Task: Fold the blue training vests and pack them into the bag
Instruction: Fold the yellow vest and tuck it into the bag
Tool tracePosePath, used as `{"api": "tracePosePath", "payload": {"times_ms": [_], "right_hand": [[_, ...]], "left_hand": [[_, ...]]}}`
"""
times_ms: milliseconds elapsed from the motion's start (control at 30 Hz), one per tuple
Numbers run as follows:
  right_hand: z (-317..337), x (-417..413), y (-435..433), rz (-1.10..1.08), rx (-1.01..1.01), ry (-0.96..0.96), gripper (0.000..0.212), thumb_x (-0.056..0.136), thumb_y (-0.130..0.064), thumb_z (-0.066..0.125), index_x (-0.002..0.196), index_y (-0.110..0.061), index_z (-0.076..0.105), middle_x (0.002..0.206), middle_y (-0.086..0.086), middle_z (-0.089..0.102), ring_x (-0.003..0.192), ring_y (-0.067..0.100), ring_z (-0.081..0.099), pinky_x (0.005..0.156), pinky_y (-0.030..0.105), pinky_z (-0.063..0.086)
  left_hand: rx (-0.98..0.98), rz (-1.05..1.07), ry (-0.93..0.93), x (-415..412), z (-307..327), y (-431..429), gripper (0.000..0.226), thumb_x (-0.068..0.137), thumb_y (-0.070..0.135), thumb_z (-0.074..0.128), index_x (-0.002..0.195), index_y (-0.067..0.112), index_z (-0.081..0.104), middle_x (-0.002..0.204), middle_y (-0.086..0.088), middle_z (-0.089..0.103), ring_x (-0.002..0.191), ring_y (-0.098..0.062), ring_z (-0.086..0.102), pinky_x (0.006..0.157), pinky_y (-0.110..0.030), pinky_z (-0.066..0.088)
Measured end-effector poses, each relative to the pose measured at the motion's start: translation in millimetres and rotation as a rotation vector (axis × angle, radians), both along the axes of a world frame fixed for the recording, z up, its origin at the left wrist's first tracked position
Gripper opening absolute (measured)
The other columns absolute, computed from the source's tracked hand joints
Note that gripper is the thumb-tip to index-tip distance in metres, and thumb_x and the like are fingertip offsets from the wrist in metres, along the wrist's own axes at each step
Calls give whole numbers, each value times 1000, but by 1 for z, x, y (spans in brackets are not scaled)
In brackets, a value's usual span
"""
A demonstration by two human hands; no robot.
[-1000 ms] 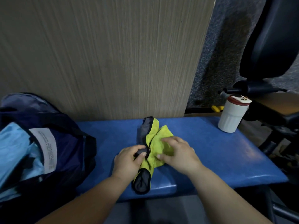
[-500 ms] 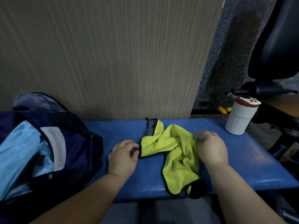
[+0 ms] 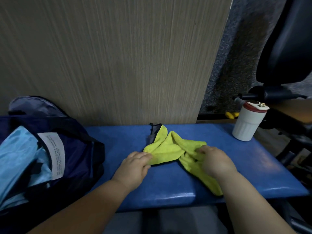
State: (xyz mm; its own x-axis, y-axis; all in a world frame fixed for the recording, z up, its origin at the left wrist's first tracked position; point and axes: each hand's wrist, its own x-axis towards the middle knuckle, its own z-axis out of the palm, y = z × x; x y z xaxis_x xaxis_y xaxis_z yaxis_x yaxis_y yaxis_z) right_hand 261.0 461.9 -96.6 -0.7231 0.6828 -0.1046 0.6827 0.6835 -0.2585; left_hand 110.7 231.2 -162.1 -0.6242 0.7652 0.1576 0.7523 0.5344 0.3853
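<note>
L hand (image 3: 135, 164), R hand (image 3: 214, 159) on cloth (image 3: 168, 149); bag (image 3: 76, 149) label (image 3: 54, 154) illegible

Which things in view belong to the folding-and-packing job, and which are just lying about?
Job: yellow-green garment, gripped by left hand and right hand; navy bag holding light-blue fabric.
Lying about: white tumbler; black chair.

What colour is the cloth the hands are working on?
The cloth is bright yellow-green with dark trim; the head view shows it best.
</note>
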Motion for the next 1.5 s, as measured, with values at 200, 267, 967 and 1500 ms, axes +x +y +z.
{"api": "tracePosePath", "payload": {"times_ms": [200,267,967,1500], "right_hand": [[2,13,23,-157,135,310,22,87,-12,54,105,-23,55,110,8,53,109,31,49,78,34,39],[0,11,20,11,-52,174,22,81,-33,71,97,-27,58,104,0,54,105,24,54,77,30,42],[-41,36,22,-132,69,409,14,97,-22,54,101,-13,63,103,14,64,98,37,53,76,39,45],[94,70,48,-387,-221,721,20,98,-27,50,96,-8,52,94,17,57,85,33,54,73,38,40]], "left_hand": [[8,135,21,-9,6,-17,46,91,48,59,132,25,60,126,6,56,119,-20,48,100,-30,38],[31,173,25,-12,3,-24,65,81,69,46,126,25,64,118,6,61,112,-22,52,95,-33,42],[-272,34,-145,-13,40,-43,35,91,29,62,126,33,58,119,10,45,120,-14,45,99,-21,36],[821,304,-508,-29,184,-57,35,101,46,43,110,16,59,109,-5,63,105,-23,59,90,-32,45]]}}
